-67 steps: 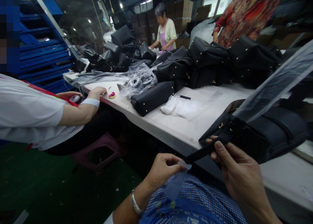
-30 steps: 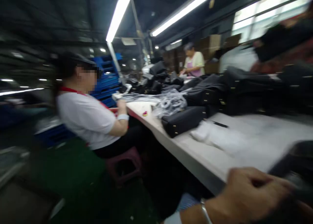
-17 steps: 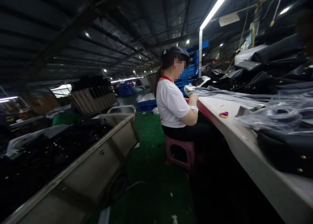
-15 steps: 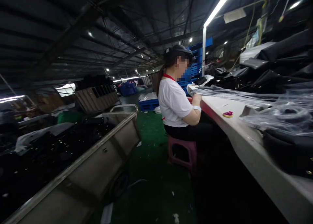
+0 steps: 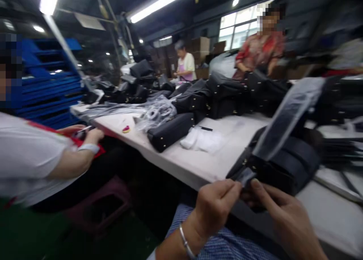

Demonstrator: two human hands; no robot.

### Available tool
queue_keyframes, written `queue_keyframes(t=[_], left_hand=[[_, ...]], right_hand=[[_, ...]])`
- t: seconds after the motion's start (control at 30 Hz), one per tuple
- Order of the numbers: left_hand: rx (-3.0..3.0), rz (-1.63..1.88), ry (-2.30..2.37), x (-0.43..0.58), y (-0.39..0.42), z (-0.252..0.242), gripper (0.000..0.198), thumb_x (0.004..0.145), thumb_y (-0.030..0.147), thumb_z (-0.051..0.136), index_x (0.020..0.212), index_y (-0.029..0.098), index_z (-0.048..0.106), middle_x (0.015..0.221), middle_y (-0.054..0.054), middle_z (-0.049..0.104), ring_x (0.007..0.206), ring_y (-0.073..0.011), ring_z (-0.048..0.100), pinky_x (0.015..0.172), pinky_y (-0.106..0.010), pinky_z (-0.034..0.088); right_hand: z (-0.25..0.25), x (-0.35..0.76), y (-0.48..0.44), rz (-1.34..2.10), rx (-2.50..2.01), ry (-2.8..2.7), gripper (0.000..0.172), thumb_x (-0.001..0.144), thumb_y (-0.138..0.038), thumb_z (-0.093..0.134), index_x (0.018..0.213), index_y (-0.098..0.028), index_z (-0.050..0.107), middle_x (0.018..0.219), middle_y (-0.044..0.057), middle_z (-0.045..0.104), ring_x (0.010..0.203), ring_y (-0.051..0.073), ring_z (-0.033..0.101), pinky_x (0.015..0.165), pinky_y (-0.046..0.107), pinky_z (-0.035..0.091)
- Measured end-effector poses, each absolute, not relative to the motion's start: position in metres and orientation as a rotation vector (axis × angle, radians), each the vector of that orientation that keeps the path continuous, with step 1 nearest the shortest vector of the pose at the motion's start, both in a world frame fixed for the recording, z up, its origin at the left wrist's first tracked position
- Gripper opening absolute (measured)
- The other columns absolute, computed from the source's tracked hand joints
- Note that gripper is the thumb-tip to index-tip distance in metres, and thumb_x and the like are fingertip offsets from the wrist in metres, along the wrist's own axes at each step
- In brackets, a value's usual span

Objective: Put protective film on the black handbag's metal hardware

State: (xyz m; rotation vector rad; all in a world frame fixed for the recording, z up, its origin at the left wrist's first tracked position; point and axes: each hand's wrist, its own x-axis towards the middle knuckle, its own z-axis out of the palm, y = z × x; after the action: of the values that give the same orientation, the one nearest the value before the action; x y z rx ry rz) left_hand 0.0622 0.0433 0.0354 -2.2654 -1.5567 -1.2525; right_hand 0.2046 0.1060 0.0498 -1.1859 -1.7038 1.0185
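Observation:
My left hand, with a silver bangle at its wrist, is closed in a pinch on a small piece of clear plastic. Beside it, my right hand pinches the same piece between thumb and fingers. Both hands are above my lap at the table's front edge. Just behind them a black bag lies on the table, with a long strip in clear plastic wrap slanting up across it. Some of the picture is smeared by motion.
The white table carries black bags, crumpled white wrap, clear plastic and a small pink-yellow item. A seated person is at the left. Two people stand across the table. Blue racks rise at the back left.
The view has swung right, from the aisle and cart to the table. The seated person now appears at the left edge. Both my hands and the plastic between them have come into view.

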Motion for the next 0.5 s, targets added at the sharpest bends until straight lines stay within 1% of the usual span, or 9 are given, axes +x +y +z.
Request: queue_keyframes(t=[0.07,0.1,0.17,0.23,0.33,0.4,0.47,0.5], left_hand=[[-2.238,-1.259,-1.4,0.063,0.049,0.034,0.024,0.102,0.014,0.047,0.113,0.008,0.068,0.086,-0.008,0.074,0.074,-0.0156,0.071,0.068,-0.024,0.063],[-2.219,-1.237,-1.338,0.06,0.05,0.035,0.023,0.101,0.013,0.049,0.115,0.007,0.067,0.089,-0.009,0.074,0.075,-0.0169,0.071,0.067,-0.025,0.062],[-2.198,-1.162,-1.25,0.054,0.05,0.039,0.023,0.1,0.011,0.051,0.116,0.006,0.066,0.094,-0.011,0.075,0.076,-0.0184,0.072,0.064,-0.025,0.061],[-2.182,-1.09,-1.213,0.052,0.048,0.043,0.024,0.099,0.01,0.05,0.116,0.005,0.066,0.094,-0.011,0.075,0.074,-0.0189,0.072,0.061,-0.025,0.06],[-2.199,-1.086,-1.229,0.055,0.042,0.042,0.025,0.098,0.008,0.052,0.118,0.005,0.066,0.092,-0.011,0.075,0.07,-0.018,0.07,0.058,-0.025,0.058],[-2.294,-1.237,-1.282,0.058,0.036,0.04,0.025,0.097,0.01,0.055,0.119,0.009,0.067,0.09,-0.009,0.075,0.072,-0.0167,0.07,0.062,-0.023,0.058],[-2.403,-1.52,-1.428,0.058,0.029,0.04,0.023,0.098,0.015,0.056,0.116,0.014,0.07,0.09,-0.008,0.074,0.079,-0.0166,0.07,0.071,-0.024,0.059],[-2.385,-1.698,-1.573,0.057,0.026,0.04,0.022,0.099,0.019,0.054,0.112,0.015,0.071,0.088,-0.008,0.073,0.079,-0.016,0.07,0.072,-0.023,0.058]], right_hand=[[0.053,0.223,0.095,1.067,-1.262,-1.655,0.048,0.087,-0.062,0.063,0.083,-0.016,0.077,0.068,0.005,0.073,0.06,0.02,0.07,0.057,0.028,0.059],[0.054,0.224,0.093,1.088,-1.279,-1.643,0.048,0.085,-0.063,0.063,0.08,-0.017,0.077,0.065,0.005,0.073,0.058,0.02,0.07,0.055,0.026,0.058],[0.057,0.219,0.093,1.076,-1.288,-1.645,0.046,0.085,-0.062,0.063,0.079,-0.019,0.078,0.067,0.005,0.074,0.061,0.02,0.071,0.056,0.025,0.056],[0.059,0.213,0.095,1.017,-1.274,-1.677,0.043,0.086,-0.059,0.063,0.076,-0.02,0.078,0.068,0.005,0.074,0.063,0.02,0.071,0.058,0.024,0.055],[0.059,0.212,0.096,1.051,-1.224,-1.687,0.045,0.088,-0.058,0.061,0.067,-0.02,0.074,0.062,0.003,0.07,0.058,0.018,0.068,0.056,0.022,0.053],[0.06,0.215,0.096,1.124,-1.198,-1.649,0.049,0.089,-0.059,0.059,0.062,-0.02,0.07,0.057,0.003,0.067,0.054,0.016,0.063,0.052,0.022,0.05],[0.062,0.218,0.097,1.184,-1.181,-1.623,0.051,0.088,-0.061,0.058,0.059,-0.02,0.068,0.054,0.002,0.065,0.051,0.015,0.059,0.05,0.022,0.046],[0.063,0.219,0.098,1.203,-1.176,-1.625,0.052,0.087,-0.062,0.059,0.057,-0.02,0.067,0.052,0.002,0.063,0.05,0.015,0.057,0.05,0.023,0.045]])
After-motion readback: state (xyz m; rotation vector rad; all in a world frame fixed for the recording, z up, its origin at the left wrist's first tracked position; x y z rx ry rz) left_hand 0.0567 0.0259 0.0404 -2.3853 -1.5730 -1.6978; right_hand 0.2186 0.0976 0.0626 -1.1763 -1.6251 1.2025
